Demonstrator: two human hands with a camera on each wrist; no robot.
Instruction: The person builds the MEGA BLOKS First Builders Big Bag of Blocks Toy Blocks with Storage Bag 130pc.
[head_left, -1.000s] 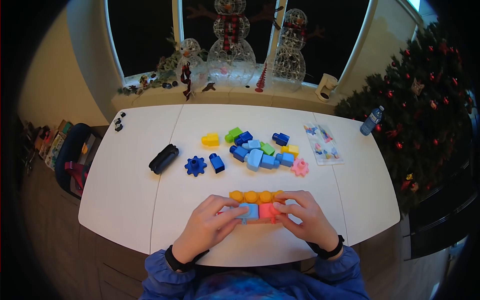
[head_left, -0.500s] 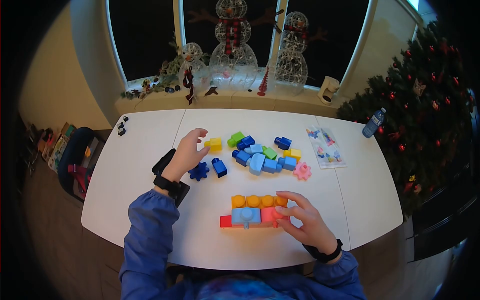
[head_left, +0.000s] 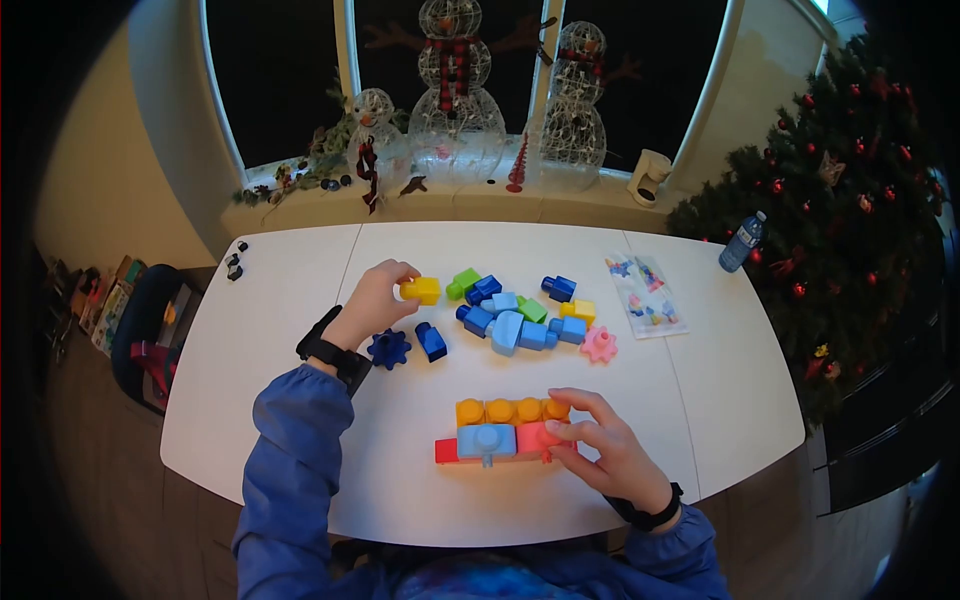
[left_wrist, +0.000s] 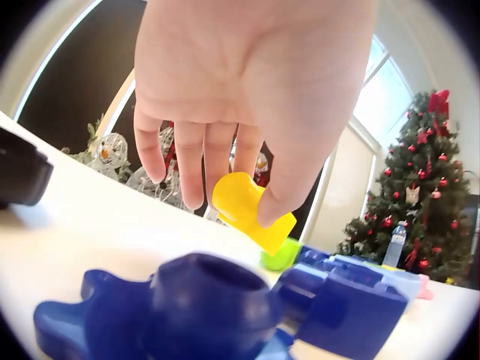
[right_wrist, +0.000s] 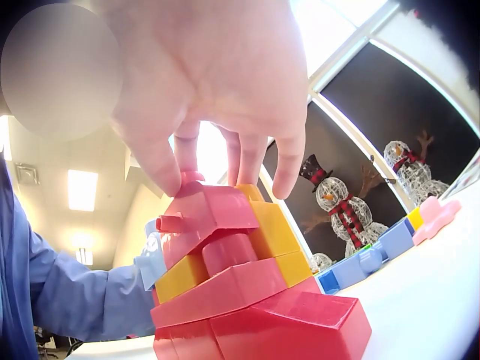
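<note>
Left hand [head_left: 368, 303] has reached yellow block [head_left: 425, 292], thumb and fingers pinching; right hand [head_left: 618, 455] grips pink block [head_left: 530, 445]; we judge pickup begun

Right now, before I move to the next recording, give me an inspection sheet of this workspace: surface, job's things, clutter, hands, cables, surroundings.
Surface: white table, seams running across it.
Job's things: a block stack near the person; loose blocks grouped beyond it; blue gear and pink gear on either side of that group.
Clutter: black object, printed sheet, water bottle, small black bits.
Left hand: pinches a yellow block; whether it is fully lifted, I cannot tell.
Right hand: holds the pink block atop the stack.
Cables: nothing seen.
Surroundings: window, wire snowmen, decorated tree, chair.
</note>
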